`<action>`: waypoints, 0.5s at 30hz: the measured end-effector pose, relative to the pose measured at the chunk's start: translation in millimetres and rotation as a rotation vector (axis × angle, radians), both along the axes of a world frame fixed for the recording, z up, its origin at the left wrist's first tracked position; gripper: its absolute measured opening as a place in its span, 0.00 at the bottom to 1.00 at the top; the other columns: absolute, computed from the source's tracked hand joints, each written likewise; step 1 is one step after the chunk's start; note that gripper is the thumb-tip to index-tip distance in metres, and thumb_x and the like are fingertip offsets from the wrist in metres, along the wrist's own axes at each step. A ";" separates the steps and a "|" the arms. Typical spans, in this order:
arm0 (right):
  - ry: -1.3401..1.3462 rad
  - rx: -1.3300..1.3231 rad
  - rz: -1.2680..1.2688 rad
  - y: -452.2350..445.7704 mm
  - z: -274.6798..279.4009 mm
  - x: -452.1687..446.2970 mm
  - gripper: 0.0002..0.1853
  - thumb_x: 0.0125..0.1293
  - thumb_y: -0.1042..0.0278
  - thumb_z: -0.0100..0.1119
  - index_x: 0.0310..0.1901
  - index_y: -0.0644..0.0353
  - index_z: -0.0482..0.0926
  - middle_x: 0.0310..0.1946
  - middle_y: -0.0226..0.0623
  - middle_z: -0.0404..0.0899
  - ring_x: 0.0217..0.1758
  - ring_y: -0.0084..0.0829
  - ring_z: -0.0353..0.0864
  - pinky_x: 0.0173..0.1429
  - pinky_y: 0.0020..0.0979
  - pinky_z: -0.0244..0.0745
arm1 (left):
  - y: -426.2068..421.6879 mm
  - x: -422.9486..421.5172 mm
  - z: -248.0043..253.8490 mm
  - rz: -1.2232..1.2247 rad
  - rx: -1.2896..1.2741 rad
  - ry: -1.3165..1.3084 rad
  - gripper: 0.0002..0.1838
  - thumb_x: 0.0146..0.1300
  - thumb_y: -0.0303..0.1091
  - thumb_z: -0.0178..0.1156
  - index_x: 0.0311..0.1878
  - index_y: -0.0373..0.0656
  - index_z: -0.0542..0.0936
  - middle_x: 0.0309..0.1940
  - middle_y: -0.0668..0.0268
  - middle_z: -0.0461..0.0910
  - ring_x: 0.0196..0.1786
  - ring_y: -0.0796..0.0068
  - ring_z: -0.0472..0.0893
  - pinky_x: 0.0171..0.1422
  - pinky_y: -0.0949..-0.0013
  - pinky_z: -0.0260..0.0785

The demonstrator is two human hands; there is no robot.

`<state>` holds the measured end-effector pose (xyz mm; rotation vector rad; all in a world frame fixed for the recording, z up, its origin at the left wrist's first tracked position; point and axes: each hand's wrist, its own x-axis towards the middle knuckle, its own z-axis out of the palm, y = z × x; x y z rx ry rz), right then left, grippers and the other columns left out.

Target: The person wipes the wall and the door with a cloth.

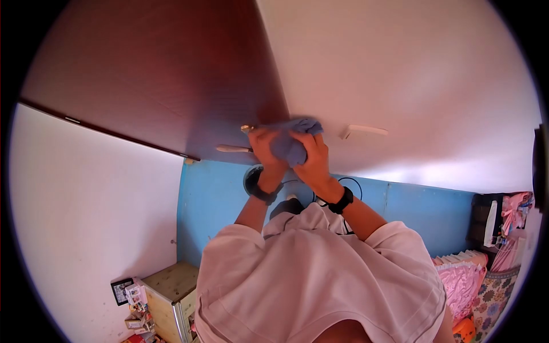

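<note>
A blue-grey cloth (pixel 290 150) is bunched between my two hands, in front of the edge of a dark red-brown door (pixel 171 74). My left hand (pixel 266 150) has its fingers curled at the cloth's left side, close to a brass-coloured knob (pixel 246 128). My right hand (pixel 311 157) grips the cloth from the right, its fingers bent over it. Left of my hands, a pale handle (pixel 231 149) lies against the door. Dark bands circle both wrists.
A white switch-like fitting (pixel 366 131) is on the pale wall (pixel 412 74) to the right. Below are a blue floor (pixel 214 200), a dark round container (pixel 251 178) and a thin black cable. A wooden cabinet (pixel 171 281) stands lower left; pink fabric (pixel 462 280) lies lower right.
</note>
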<state>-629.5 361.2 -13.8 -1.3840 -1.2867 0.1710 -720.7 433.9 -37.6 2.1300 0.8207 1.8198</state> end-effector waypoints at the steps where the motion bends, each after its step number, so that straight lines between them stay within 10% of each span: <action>1: -0.033 0.032 -0.003 1.8 12.0 -2.3 0.29 0.43 0.76 0.66 0.52 0.51 0.76 0.40 0.46 0.75 0.39 0.52 0.77 0.41 0.42 0.75 | 3.2 -1.5 16.7 -0.013 0.019 -0.027 0.14 0.53 0.26 0.61 0.45 0.38 0.74 0.41 0.56 0.71 0.46 0.59 0.72 0.54 0.61 0.65; 8: -0.225 0.072 -0.011 24.7 40.1 -25.9 0.33 0.41 0.72 0.69 0.56 0.47 0.76 0.39 0.42 0.77 0.40 0.47 0.77 0.42 0.41 0.76 | 22.8 -9.3 42.0 0.126 -0.027 -0.248 0.19 0.51 0.27 0.65 0.48 0.38 0.75 0.43 0.57 0.74 0.45 0.60 0.75 0.49 0.64 0.69; 15: -0.204 -0.141 0.010 21.9 -16.1 -37.8 0.29 0.42 0.76 0.67 0.51 0.50 0.77 0.44 0.43 0.75 0.44 0.48 0.79 0.44 0.40 0.77 | 9.5 -35.0 -52.0 -0.057 -0.426 -0.140 0.23 0.53 0.29 0.65 0.54 0.37 0.73 0.49 0.54 0.75 0.51 0.58 0.78 0.55 0.63 0.70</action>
